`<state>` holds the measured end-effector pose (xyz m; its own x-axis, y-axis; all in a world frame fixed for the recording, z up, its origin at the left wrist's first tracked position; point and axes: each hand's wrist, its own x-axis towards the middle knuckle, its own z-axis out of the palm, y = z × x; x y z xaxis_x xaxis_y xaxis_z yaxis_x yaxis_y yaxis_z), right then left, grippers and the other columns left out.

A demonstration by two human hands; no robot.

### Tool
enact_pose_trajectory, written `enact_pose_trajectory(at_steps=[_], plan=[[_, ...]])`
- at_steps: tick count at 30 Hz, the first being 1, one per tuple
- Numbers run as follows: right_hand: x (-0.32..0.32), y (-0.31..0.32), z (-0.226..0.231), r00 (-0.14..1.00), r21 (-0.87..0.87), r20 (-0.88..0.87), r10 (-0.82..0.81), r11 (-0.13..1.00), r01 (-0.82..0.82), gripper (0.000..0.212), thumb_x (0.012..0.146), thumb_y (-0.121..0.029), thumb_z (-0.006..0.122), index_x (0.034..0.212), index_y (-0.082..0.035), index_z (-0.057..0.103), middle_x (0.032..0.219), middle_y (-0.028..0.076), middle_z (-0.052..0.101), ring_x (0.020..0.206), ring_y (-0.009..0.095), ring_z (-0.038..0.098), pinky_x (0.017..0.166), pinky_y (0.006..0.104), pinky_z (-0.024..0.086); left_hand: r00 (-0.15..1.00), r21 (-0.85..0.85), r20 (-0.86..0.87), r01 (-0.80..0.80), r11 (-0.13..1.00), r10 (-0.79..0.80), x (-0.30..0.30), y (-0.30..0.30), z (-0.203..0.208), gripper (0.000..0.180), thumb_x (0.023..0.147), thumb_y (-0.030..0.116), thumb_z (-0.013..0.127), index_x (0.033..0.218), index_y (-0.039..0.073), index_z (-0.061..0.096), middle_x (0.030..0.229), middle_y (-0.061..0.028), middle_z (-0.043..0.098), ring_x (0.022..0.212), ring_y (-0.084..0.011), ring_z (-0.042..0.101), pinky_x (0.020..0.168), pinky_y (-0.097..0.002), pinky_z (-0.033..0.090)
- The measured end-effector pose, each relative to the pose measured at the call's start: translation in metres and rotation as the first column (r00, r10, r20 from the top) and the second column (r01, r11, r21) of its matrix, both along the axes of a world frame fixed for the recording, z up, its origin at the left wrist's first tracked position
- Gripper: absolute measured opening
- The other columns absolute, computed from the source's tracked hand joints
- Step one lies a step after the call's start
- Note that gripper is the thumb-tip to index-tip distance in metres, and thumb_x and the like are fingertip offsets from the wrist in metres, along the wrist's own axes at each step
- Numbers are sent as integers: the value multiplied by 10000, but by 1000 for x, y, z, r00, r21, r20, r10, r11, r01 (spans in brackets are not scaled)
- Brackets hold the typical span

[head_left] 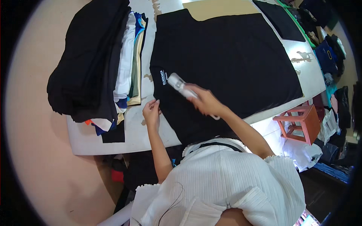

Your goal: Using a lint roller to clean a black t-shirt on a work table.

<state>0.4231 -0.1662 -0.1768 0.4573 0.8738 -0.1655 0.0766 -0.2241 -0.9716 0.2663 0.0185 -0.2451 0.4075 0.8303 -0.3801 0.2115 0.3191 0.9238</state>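
Head view: right fingers [197, 90] grip a white tool [178, 82]; left fingers [152, 105] pinch white-printed black cloth [226, 56].

Left forearm [155, 145]: extended forward, leaning slightly left.
Left hand [152, 110]: raised at the wrist, fingers bent.
Right forearm [245, 130]: angled forward and inward.
Right hand [205, 100]: closed in a grip, directed left.

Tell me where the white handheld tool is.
In the head view, the white handheld tool is just above centre, held in the right hand over the black garment, just right of the white print.
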Motion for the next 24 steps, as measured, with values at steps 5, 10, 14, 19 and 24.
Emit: enact_pose_trajectory(at_steps=[5,10,14,19,24], plan=[[-20,7,-17,942,-130,335,15,991,31,367,885,-200,471,1241,-126,419,812,291,598,751,460,589,659,517,472,998,-102,57,-9,995,15,-1,6,3,396,907,349,521,1008,-31,565,744,-14,535,559,-72,485,466,-182,391],[-34,-17,23,749,-121,-364,554,769,-628,407,938,-215,447,1334,-170,364,649,41,504,446,102,470,438,237,417,999,-68,-41,-14,998,12,-5,10,2,509,887,459,496,1015,-27,575,777,-38,555,573,-88,512,466,-197,422],[16,-70,-5,886,-112,-462,-30,993,-25,386,937,-236,464,1315,-191,399,642,-6,438,440,41,401,367,181,327,990,68,-120,88,994,-79,2,-2,9,360,802,253,690,1014,-14,572,681,6,534,542,-58,478,444,-180,376],[51,-157,-34,563,32,-171,-809,566,824,370,948,-240,433,1308,-165,388,619,12,451,390,52,387,327,194,328,995,121,18,92,988,-95,-7,-1,-10,334,806,75,666,1097,-14,528,675,14,539,515,-54,449,456,-187,352],[10,-147,-22,672,-48,14,-740,671,740,367,915,-135,481,1275,-146,411,636,18,504,441,67,449,373,226,377,975,653,-213,95,752,61,-1,-7,-12,231,816,110,644,1008,-1,580,818,-48,575,647,-104,514,578,-233,444]])
